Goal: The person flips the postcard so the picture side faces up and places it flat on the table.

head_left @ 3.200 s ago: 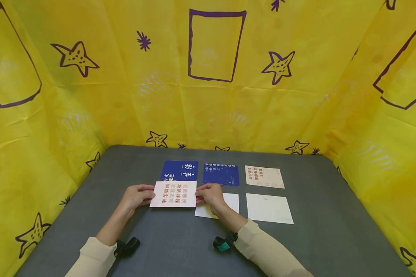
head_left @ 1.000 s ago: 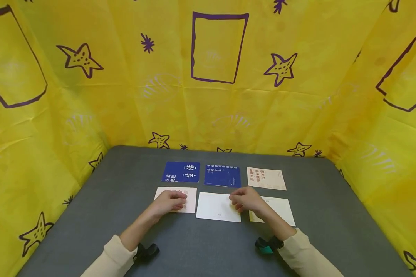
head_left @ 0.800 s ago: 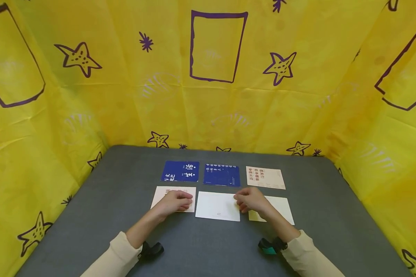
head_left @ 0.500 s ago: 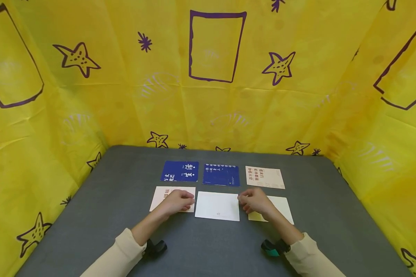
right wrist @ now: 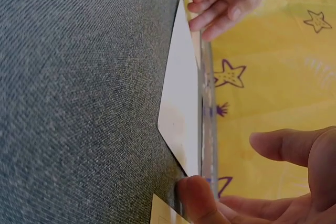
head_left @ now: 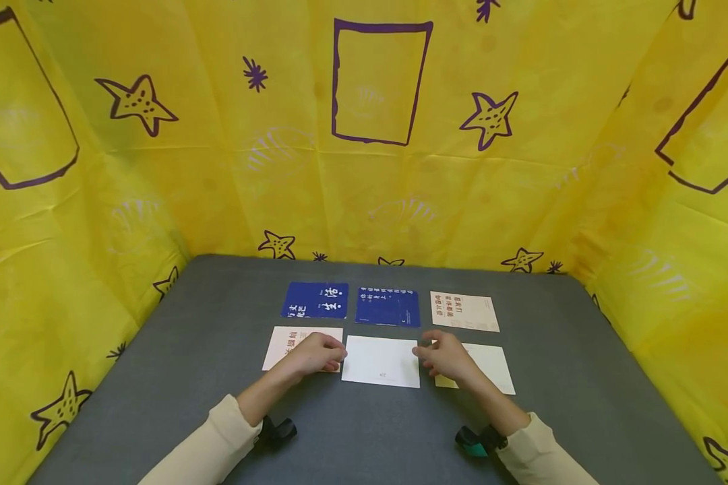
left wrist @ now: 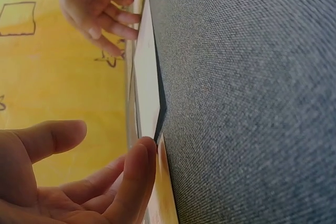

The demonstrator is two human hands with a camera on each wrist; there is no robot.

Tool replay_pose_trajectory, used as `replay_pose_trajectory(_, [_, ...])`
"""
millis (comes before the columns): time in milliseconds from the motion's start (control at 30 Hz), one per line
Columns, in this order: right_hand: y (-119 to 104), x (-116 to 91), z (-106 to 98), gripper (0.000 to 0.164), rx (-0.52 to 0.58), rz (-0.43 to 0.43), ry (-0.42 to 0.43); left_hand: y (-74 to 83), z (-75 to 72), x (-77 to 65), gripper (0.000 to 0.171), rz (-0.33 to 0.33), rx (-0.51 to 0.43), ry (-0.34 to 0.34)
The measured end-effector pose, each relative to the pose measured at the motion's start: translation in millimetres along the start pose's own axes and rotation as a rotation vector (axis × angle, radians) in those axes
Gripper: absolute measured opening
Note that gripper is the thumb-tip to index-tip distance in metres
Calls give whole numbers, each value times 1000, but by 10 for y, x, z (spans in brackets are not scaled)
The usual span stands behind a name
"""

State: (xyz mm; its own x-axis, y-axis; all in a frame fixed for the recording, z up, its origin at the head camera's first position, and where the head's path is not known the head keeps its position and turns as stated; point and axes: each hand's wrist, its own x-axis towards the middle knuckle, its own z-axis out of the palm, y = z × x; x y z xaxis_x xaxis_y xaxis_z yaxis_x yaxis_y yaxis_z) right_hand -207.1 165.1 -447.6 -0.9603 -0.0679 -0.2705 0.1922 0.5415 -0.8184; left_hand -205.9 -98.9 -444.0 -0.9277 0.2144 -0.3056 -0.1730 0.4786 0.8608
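Note:
A white card (head_left: 379, 367) with a tiny printed mark lies in the middle of the near row, between both hands. At its left edge is my left hand (head_left: 319, 353), fingertips at the card's side and thumb held apart in the left wrist view. My right hand (head_left: 447, 356) is at the card's right edge; its thumb also stands away from the fingers (right wrist: 197, 195) in the right wrist view. The left hand partly covers a pale pink card (head_left: 276, 347) with red characters. Beneath the right hand, a cream card (head_left: 491, 364) is partly hidden.
Behind these lie two dark blue cards with white writing, one at left (head_left: 303, 306) and one in the middle (head_left: 379, 313), plus a beige printed card (head_left: 476, 316) at right. A grey table (head_left: 364, 431) meets a yellow patterned cloth (head_left: 376, 188) around its back and sides.
Both hands held the pink card above the table earlier; it now lies flat at the left of the near row. The hands have moved right, to either side of the white card.

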Motion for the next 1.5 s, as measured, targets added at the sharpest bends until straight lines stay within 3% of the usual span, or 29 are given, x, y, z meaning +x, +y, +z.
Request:
replay_pose_trajectory(267, [9, 50, 19, 46, 70, 33, 5, -31, 9, 20, 28, 8, -63, -37])
replay_pose_trajectory(633, [120, 127, 28, 32, 300, 55, 20, -67, 88, 72, 38, 12, -46, -17])
replay_pose_trajectory(933, [123, 143, 54, 31, 243, 42, 64, -58, 124, 92, 41, 19, -67, 11])
replay_pose_trajectory(1100, [108, 140, 67, 36, 197, 27, 79, -45, 136, 85, 33, 33, -68, 26])
replay_pose_trajectory(1333, [114, 121, 75, 35, 226, 63, 95, -43, 157, 86, 28, 79, 49, 77])
replay_pose_trajectory(1500, [119, 124, 79, 36, 273, 76, 106, -33, 161, 88, 29, 73, 2, 93])
